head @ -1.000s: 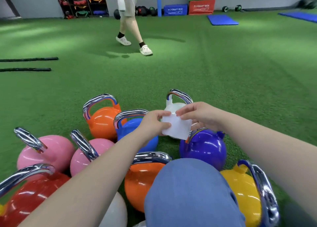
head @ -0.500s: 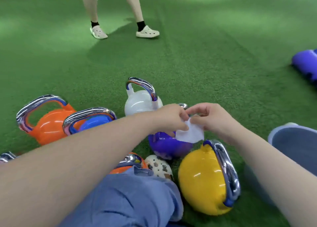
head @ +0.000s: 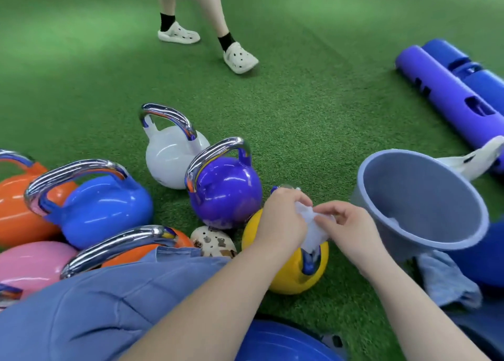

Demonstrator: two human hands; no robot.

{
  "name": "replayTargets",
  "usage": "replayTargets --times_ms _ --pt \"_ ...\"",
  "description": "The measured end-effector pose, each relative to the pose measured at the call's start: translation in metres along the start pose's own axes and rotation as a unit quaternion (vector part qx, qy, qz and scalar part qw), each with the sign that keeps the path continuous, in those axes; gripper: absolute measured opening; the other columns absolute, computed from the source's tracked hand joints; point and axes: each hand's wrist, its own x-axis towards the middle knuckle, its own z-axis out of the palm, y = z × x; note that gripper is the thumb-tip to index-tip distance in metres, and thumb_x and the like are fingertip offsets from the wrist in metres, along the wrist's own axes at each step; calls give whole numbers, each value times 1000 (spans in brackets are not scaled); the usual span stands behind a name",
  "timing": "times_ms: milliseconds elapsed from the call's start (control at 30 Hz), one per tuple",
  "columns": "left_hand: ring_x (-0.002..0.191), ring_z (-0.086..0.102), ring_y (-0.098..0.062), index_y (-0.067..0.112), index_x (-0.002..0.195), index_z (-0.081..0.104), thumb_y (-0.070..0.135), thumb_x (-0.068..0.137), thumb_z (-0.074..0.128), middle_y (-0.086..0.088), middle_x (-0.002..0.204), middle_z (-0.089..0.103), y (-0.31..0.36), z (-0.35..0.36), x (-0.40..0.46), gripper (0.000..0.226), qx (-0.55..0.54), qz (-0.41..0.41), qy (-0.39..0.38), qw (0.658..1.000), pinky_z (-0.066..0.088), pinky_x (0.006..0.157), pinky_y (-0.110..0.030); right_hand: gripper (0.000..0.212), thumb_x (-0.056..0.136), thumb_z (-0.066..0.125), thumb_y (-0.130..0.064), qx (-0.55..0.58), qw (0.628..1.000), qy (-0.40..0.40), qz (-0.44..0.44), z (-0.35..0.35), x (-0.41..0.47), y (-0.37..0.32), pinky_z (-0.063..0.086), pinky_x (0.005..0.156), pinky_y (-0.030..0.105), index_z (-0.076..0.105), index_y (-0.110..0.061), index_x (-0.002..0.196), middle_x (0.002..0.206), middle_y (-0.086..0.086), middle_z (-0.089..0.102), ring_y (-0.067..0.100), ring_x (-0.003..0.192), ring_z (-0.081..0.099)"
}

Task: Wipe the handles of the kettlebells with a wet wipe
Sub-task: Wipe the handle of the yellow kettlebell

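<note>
A second ago the wipe was stretched flat between both hands, up over the white and purple bells; now it has come down onto the yellow kettlebell [head: 286, 276] and bunched up, so the unfolding looks finished and the wiping of this handle about to start. The left hand [head: 282, 224] is curled, fingers closed round the upper part of the wipe [head: 313, 232] and, I'd judge, the top of the yellow bell's handle beneath it, though the handle there is hidden. The right hand [head: 347, 228] pinches the wipe's other edge between thumb and fingertips. The wipe hangs between them, its tail touching the handle's blue-marked end. The purple kettlebell [head: 226, 194] stands just beside; a grey bucket [head: 474, 224] sits tilted on the turf to the right.
</note>
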Motion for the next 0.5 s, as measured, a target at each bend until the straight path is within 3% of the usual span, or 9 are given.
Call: replayTargets --times_ms 100,200,300,400,500 --pt "113 48 -18 8 97 66 -8 78 45 -6 116 53 -15 1 -1 33 34 22 3 999 26 81 -11 11 84 61 -22 -41 999 15 12 2 -7 8 52 72 31 66 -31 81 79 -14 67 14 74 61" --pt "129 33 -21 12 110 64 -1 84 46 -5 137 39 -25 2 -4 35 114 29 -25 993 23 98 -18 11 85 54 -38 -195 980 19 22 1 -12 9 47 70 29 64 -35 80 82 -17 65 14 80 59" --pt "131 26 -24 22 123 57 9 88 48 -5 144 29 -23 9 -12 38 179 -5 18 984 19 103 -23 13 86 55 -33 -214 974 65 -33 3 -7 14 44 76 32 67 -32 91 94 -9 63 21 93 55" --pt "117 47 -26 13 125 53 14 90 51 -10 129 46 -17 26 -11 35 3 -178 24 984 30 94 -23 11 90 51 -26 -151 988 36 -5 12 0 11 36 72 27 62 -27 92 90 -3 57 21 85 49" --pt "108 56 -30 0 117 57 23 94 48 -16 119 61 -14 45 -7 34 -148 -304 16 941 41 80 -31 29 94 44 -27 -139 989 -48 31 26 6 5 32 61 32 54 -12 72 71 5 57 24 74 48"
